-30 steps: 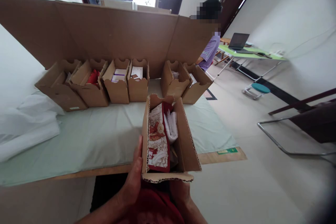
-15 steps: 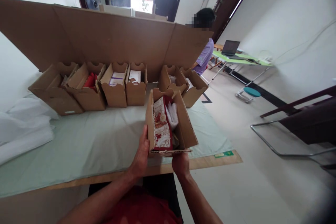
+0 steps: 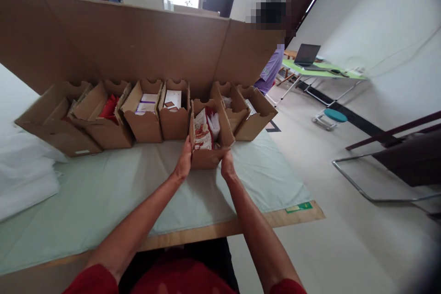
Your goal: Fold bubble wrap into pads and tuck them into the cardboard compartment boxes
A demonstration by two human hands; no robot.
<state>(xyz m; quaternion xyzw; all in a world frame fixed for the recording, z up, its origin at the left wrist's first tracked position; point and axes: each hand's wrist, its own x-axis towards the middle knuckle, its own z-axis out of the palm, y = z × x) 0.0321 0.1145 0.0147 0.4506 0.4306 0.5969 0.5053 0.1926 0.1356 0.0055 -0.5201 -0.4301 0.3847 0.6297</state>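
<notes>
Between my two hands is an open-topped cardboard box (image 3: 206,159), near the gap in a row of similar boxes. Inside it lie a red-and-white printed packet (image 3: 202,132) and a white wrapped item (image 3: 214,125). My left hand (image 3: 183,161) presses on the box's left side, while my right hand (image 3: 227,164) grips its near right corner. To the left stands a box holding a white-and-brown package (image 3: 173,99); on the right is another cardboard box (image 3: 231,105) with something whitish inside. Whether the held box's base touches the cloth is hard to see.
More cardboard boxes (image 3: 144,126) stand along the table, one with a red packet (image 3: 109,107). Behind them rises a tall cardboard panel (image 3: 144,46). White sheeting (image 3: 27,174) lies at left. A person in a purple shirt (image 3: 272,73) sits beyond the panel, near a green table (image 3: 317,73).
Both hands have carried the cardboard box forward, away from my body and slightly left, toward the gap in the row. My arms are now stretched further out.
</notes>
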